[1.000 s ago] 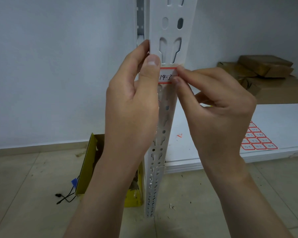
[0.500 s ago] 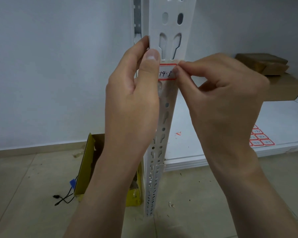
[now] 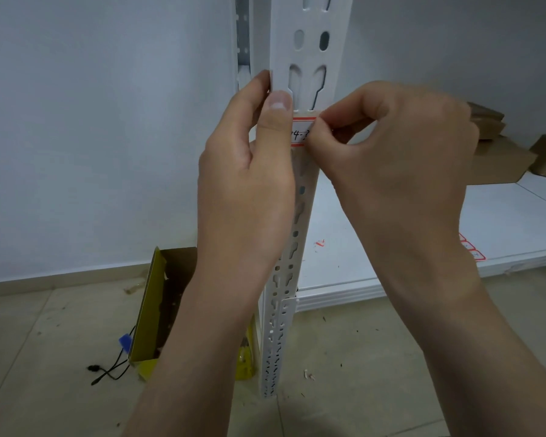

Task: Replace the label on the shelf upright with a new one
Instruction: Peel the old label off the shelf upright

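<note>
On the white shelf upright (image 3: 309, 58), the left hand (image 3: 246, 190) grips its edge, thumb beside the red-bordered label (image 3: 300, 131); right hand (image 3: 401, 165) fingers (image 3: 320, 127) pinch the label's right end.

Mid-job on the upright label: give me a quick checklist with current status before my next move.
1. Left hand steadies the upright: ok, its fingers curl round the left edge.
2. Right hand has the label: ok, its fingertips pinch the right end.
3. Label edge lifted from the metal: cannot tell, the fingertips hide it.
4. Left thumb off the label: not ok, it covers the left part.
5. Label sheet in view: ok, it lies on the shelf board, mostly behind the right wrist.
</note>
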Action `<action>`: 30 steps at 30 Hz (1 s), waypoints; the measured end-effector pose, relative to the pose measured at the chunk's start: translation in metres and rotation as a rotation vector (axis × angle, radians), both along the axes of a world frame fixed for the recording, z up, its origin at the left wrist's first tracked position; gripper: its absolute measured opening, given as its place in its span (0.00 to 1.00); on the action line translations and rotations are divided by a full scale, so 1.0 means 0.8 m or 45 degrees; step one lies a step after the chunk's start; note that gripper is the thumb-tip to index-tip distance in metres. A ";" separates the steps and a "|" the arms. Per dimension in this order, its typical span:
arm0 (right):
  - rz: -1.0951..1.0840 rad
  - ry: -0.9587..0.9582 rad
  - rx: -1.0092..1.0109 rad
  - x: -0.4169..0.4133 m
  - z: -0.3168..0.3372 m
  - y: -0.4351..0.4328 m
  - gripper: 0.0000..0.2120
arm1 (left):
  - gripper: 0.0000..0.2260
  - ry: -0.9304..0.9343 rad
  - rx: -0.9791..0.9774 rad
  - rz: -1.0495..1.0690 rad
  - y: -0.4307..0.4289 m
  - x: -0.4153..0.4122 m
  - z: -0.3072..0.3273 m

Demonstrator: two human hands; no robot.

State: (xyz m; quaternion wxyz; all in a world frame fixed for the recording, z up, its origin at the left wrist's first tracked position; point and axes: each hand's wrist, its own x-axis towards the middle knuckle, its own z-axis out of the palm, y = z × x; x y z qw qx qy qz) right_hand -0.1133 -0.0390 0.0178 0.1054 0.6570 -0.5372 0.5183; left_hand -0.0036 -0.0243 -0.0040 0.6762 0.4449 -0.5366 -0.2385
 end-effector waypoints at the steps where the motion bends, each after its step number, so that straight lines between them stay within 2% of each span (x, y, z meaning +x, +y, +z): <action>1: -0.002 -0.006 -0.005 0.001 -0.001 0.000 0.10 | 0.25 0.002 0.000 -0.004 0.000 0.000 0.000; 24: 0.019 -0.028 0.027 -0.002 -0.002 -0.005 0.08 | 0.25 -0.003 -0.004 0.037 -0.003 0.000 -0.001; 30: 0.134 -0.028 -0.103 -0.011 -0.018 0.001 0.09 | 0.26 -0.017 0.002 0.045 -0.003 0.000 0.000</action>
